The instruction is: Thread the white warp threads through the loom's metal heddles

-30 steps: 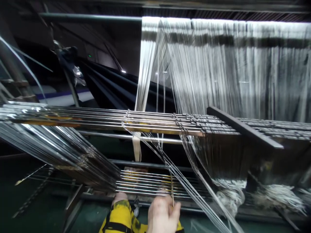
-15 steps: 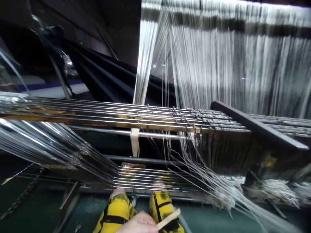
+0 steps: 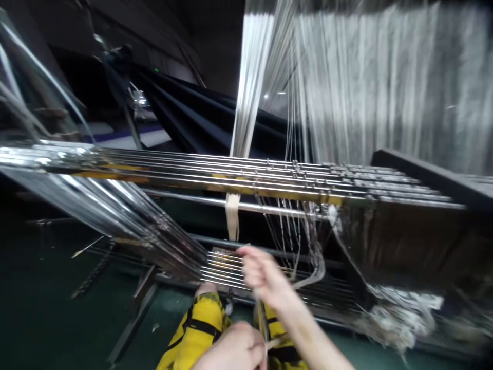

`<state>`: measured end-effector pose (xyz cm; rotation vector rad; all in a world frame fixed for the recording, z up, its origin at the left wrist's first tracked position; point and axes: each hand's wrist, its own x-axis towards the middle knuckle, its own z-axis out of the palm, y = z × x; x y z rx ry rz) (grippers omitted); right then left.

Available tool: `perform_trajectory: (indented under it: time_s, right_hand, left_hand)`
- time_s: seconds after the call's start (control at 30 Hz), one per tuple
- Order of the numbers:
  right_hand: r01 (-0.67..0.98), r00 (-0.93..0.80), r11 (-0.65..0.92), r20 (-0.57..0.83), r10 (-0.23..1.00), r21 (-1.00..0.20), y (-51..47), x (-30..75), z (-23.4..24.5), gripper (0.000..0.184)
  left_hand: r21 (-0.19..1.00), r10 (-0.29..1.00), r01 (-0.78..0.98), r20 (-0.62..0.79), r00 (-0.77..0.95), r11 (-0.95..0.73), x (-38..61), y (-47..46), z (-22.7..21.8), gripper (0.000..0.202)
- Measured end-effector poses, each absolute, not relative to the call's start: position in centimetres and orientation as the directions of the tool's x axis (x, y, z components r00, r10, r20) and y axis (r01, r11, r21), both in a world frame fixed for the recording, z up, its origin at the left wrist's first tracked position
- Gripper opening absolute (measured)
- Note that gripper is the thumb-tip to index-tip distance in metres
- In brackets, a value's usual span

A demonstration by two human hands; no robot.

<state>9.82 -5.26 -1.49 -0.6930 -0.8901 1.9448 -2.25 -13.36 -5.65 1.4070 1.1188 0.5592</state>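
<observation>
New this frame: right hand raised over the steel loom rods, fingers curled (blurred; any hold on the white warp threads cannot be told). The left hand pinches a wooden slat above the yellow trousers.

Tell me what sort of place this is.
Probably a textile weaving mill. White warp threads hang in a dense sheet down to long metal loom bars, with what looks like dark cloth behind them.

A weaving mill (dim, factory-like): white warp threads hang behind the loom's steel rods.
</observation>
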Motion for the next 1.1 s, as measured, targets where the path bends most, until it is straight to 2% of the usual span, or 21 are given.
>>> perform_trajectory:
  time_s: [0.07,0.13,0.2,0.23,0.3,0.37,0.4,0.47,0.5,0.53,0.6,0.67,0.7,0.77,0.87,0.93,0.97,1.0,1.03,1.07,1.1]
  right_hand:
    - [-0.624,-0.224,-0.226,-0.106,0.969,-0.748,-3.4,12.2,-1.9,0.028]
    - [-0.673,-0.018,-0.072,-0.08,0.997,-0.737,-2.2,14.8,-2.1,0.025]
    - [-0.655,0.005,-0.064,-0.089,0.996,-0.753,-1.8,16.8,-2.2,0.025]
    - [-0.636,-0.002,-0.072,-0.092,0.996,-0.768,-1.9,17.4,-2.3,0.026]
    - [-0.595,0.011,-0.057,-0.08,0.997,-0.802,-2.1,18.1,-2.3,0.027]
    - [-0.563,0.051,-0.018,-0.056,0.997,-0.826,-2.3,18.4,-2.3,0.027]
    - [-0.553,0.068,0.0,-0.045,0.997,-0.833,-2.3,18.5,-2.4,0.027]
    - [-0.546,0.088,0.025,-0.028,0.996,-0.837,-2.2,18.6,-2.4,0.027]
    - [-0.546,0.091,0.031,-0.022,0.996,-0.837,-2.1,18.6,-2.4,0.027]
    - [-0.545,0.089,0.034,-0.018,0.996,-0.838,-1.9,18.6,-2.4,0.026]
    - [-0.534,0.074,0.026,-0.016,0.997,-0.845,-1.8,18.4,-2.4,0.025]
    - [-0.512,0.046,0.007,-0.02,0.999,-0.859,-1.7,18.1,-2.4,0.025]
    - [-0.5,0.032,-0.002,-0.021,0.999,-0.866,-1.7,18.0,-2.4,0.025]
    - [-0.478,0.016,-0.012,-0.022,1.0,-0.878,-1.9,17.9,-2.4,0.026]
    - [-0.425,-0.002,-0.045,-0.048,0.999,-0.904,-2.4,18.2,-2.5,0.028]
    - [-0.347,-0.053,-0.105,-0.092,0.994,-0.932,-2.8,18.5,-2.6,0.032]
    - [-0.303,-0.08,-0.134,-0.115,0.99,-0.944,-2.9,18.5,-2.6,0.035]
    - [-0.265,-0.102,-0.156,-0.134,0.986,-0.951,-3.1,18.6,-2.6,0.037]
    - [-0.24,-0.116,-0.168,-0.143,0.983,-0.956,-3.2,18.5,-2.6,0.038]
    - [-0.229,-0.124,-0.167,-0.141,0.982,-0.959,-3.3,18.4,-2.6,0.038]
    - [-0.224,-0.129,-0.157,-0.131,0.983,-0.962,-3.4,18.3,-2.6,0.038]
  left_hand:
    - [0.92,0.873,0.349,-0.311,0.375,0.178,-4.6,-13.4,-4.0,0.04]
    - [0.872,0.988,0.48,-0.143,0.055,0.1,-6.7,-13.3,-3.0,0.039]
    - [0.77,0.984,0.633,0.033,-0.176,0.087,-7.8,-13.2,-2.8,0.034]
    - [0.757,0.976,0.647,0.059,-0.208,0.092,-8.0,-13.3,-2.9,0.032]
    - [0.853,0.991,0.507,-0.078,-0.109,0.123,-8.3,-13.6,-3.3,0.032]
    - [0.959,0.961,0.173,-0.247,0.125,0.224,-8.6,-14.3,-3.5,0.034]
    - [0.96,0.94,0.008,-0.275,0.199,0.279,-8.9,-14.6,-3.5,0.036]
    - [0.945,0.959,-0.171,-0.263,0.11,0.279,-9.5,-15.1,-3.4,0.037]
    - [0.964,0.972,-0.139,-0.232,-0.029,0.226,-9.7,-15.3,-3.5,0.036]
    - [0.985,0.967,-0.015,-0.173,-0.186,0.173,-9.8,-15.4,-3.6,0.033]
    - [0.919,0.905,0.362,0.014,-0.425,0.156,-9.4,-15.3,-4.2,0.025]
    - [0.773,0.873,0.6,0.133,-0.47,0.205,-8.6,-15.0,-4.9,0.024]
    - [0.753,0.876,0.618,0.12,-0.467,0.226,-8.3,-14.7,-5.2,0.028]
    - [0.832,0.906,0.493,-0.025,-0.423,0.253,-7.7,-14.1,-5.5,0.034]
    - [0.953,0.933,0.068,-0.274,-0.233,0.296,-7.5,-13.3,-5.2,0.035]
    - [0.938,0.941,-0.142,-0.33,-0.081,0.317,-7.4,-13.1,-4.8,0.033]
    - [0.938,0.946,-0.156,-0.32,-0.054,0.308,-7.3,-13.2,-4.6,0.032]
    - [0.957,0.956,-0.087,-0.283,-0.073,0.276,-7.1,-13.2,-4.5,0.032]
    - [0.971,0.968,0.07,-0.218,-0.127,0.228,-6.9,-13.3,-4.5,0.032]
    - [0.94,0.972,0.289,-0.127,-0.198,0.182,-6.7,-13.4,-4.4,0.031]
    - [0.835,0.964,0.523,-0.031,-0.265,0.171,-6.7,-13.4,-4.4,0.03]
